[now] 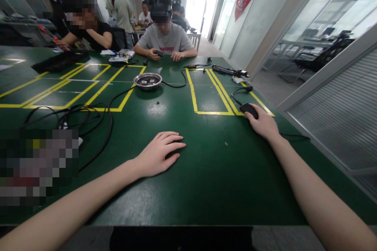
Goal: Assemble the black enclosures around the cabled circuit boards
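My left hand (160, 153) lies palm down on the green table (200, 188), fingers spread and holding nothing. Farther off at the right, my right hand (264, 122) is closed around a black adapter-like block (249, 110), resting on the table beside the yellow tape. A thin lead runs from the block's far side up to a black plug (249, 88). Another black cable (294, 136) comes out from beneath my right hand toward the table's right edge. My palm hides part of the block.
A metal bowl (147, 80) with small metal parts stands mid-table. Tangled black cables (85, 115) lie left. A folded black tripod-like stand (229, 71) is at the far right. Across the table, a person in a grey shirt (166, 39) holds a dark object; another person (88, 23) sits left.
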Available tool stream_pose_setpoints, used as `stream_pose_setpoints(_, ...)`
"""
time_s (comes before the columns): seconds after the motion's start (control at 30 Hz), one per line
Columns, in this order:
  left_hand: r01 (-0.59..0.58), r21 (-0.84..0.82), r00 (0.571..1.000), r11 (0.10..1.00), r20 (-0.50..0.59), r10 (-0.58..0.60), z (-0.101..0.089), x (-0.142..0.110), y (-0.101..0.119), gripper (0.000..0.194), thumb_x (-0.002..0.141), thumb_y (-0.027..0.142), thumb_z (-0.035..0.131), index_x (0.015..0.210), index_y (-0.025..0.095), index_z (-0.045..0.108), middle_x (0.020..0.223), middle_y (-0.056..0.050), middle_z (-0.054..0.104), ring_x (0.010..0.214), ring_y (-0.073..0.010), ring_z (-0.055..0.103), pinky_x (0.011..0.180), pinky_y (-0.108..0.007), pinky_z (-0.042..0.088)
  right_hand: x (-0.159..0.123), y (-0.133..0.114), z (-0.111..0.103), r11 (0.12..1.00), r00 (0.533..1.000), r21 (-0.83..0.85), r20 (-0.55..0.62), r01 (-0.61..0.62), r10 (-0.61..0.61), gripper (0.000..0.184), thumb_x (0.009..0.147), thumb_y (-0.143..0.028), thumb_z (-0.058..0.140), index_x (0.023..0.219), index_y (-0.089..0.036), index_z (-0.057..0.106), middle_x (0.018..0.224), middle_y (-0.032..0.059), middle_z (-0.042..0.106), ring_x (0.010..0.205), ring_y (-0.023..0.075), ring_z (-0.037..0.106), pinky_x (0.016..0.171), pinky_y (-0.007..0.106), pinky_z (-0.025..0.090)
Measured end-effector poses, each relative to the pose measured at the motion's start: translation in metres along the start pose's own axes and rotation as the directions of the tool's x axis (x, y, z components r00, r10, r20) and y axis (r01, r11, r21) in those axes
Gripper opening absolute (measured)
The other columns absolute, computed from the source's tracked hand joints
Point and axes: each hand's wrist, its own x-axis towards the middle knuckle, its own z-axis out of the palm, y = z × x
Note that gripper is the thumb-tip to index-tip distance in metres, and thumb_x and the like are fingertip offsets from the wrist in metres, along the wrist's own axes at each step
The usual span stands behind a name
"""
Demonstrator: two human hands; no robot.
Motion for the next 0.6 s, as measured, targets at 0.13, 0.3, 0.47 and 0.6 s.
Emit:
stream_pose_setpoints(0.13, 0.003, -0.001, 1.000, 1.000, 0.003, -0.003, 0.000, 0.000, 0.000, 0.031, 0.102, 0.023, 0.058, 0.131, 0.023, 0.069, 0.141, -0.011, 0.068, 0.136, -0.0293, 0.057, 0.114, -0.053, 0.047, -0.004, -0.018, -0.008, 0.990, 0.990, -0.029, 0.034, -0.136, 0.137, 0.055, 0.100, -0.048, 0.048, 0.150, -0.026, 0.057, 0.133, 0.0158, 0.070, 0.114, 0.0404, 0.068, 0.091, 0.051, 0.056)
stream_pose_setpoints(0.3, 0.006, -0.003, 1.000, 1.000, 0.019, -0.006, 0.000, 0.001, 0.000, 0.031, 0.101, 0.023, 0.058, 0.130, 0.023, 0.070, 0.140, -0.011, 0.068, 0.136, -0.0290, 0.058, 0.114, -0.053, 0.047, -0.001, -0.013, -0.005, 0.974, 0.975, -0.051, -0.012, -0.221, 0.221, 0.059, 0.100, -0.051, 0.048, 0.152, -0.022, 0.054, 0.131, 0.0196, 0.068, 0.112, 0.0407, 0.069, 0.092, 0.053, 0.056)
stream_pose_setpoints(0.47, 0.018, -0.003, 0.999, 1.000, 0.032, -0.018, -0.001, 0.001, 0.000, 0.030, 0.102, 0.024, 0.057, 0.129, 0.022, 0.070, 0.140, -0.012, 0.068, 0.136, -0.0292, 0.057, 0.115, -0.053, 0.047, 0.003, -0.002, 0.005, 0.966, 0.969, -0.080, -0.047, -0.245, 0.241, 0.066, 0.102, -0.054, 0.042, 0.157, -0.018, 0.048, 0.139, 0.0238, 0.061, 0.116, 0.0415, 0.066, 0.095, 0.054, 0.054)
stream_pose_setpoints(0.6, 0.016, -0.007, 0.999, 1.000, 0.032, -0.016, -0.001, 0.001, 0.000, 0.031, 0.102, 0.024, 0.057, 0.129, 0.022, 0.071, 0.140, -0.012, 0.068, 0.136, -0.0294, 0.058, 0.114, -0.053, 0.047, 0.005, 0.005, 0.012, 0.968, 0.969, -0.073, -0.066, -0.241, 0.236, 0.070, 0.101, -0.057, 0.042, 0.159, -0.017, 0.044, 0.142, 0.0245, 0.056, 0.116, 0.0411, 0.066, 0.095, 0.053, 0.055)
